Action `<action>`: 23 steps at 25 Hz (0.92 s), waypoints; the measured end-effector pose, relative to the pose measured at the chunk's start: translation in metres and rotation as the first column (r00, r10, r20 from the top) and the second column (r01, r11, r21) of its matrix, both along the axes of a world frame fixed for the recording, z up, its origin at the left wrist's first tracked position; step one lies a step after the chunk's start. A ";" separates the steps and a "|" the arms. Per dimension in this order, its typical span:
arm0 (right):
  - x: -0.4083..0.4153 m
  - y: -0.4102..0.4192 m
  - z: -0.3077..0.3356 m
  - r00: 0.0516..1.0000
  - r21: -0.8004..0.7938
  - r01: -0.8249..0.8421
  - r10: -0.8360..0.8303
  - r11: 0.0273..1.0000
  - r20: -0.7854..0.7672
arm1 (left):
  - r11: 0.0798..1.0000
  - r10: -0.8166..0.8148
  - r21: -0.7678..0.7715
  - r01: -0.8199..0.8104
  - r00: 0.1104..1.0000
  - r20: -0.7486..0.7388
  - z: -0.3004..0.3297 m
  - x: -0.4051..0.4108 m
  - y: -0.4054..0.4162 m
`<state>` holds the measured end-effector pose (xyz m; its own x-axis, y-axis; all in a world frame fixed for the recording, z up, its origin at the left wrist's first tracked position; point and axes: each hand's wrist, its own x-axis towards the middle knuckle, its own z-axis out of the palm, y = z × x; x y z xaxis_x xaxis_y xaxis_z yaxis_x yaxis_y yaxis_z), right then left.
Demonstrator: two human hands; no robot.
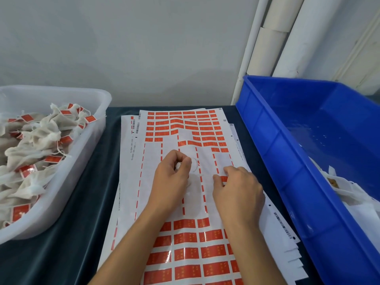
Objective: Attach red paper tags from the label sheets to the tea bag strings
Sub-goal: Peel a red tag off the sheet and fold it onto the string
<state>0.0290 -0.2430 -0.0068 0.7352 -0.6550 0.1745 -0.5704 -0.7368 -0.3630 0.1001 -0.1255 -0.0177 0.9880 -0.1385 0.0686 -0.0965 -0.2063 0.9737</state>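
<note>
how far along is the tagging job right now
Done: the clear bin on the left holds many tea bags already tagged red. In hand: the left hand holds a white bag and string; the right hand pinches a red tag. Left: untagged bags in the blue bin, many tags on the label sheets.

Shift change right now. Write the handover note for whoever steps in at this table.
Left hand: pinches a tea bag string over the top label sheet.
Right hand: fingertips at a red tag on that sheet, grip unclear.
Done: tagged tea bags fill the white tub, left.
Left: blue crate, right, holds more bags, apparently untagged; many tags remain.
</note>
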 end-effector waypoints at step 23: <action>-0.002 0.004 -0.002 0.998 -0.061 -0.011 0.007 0.998 -0.062 | 0.999 -0.006 -0.037 0.007 1.000 0.002 -0.002 0.003 0.001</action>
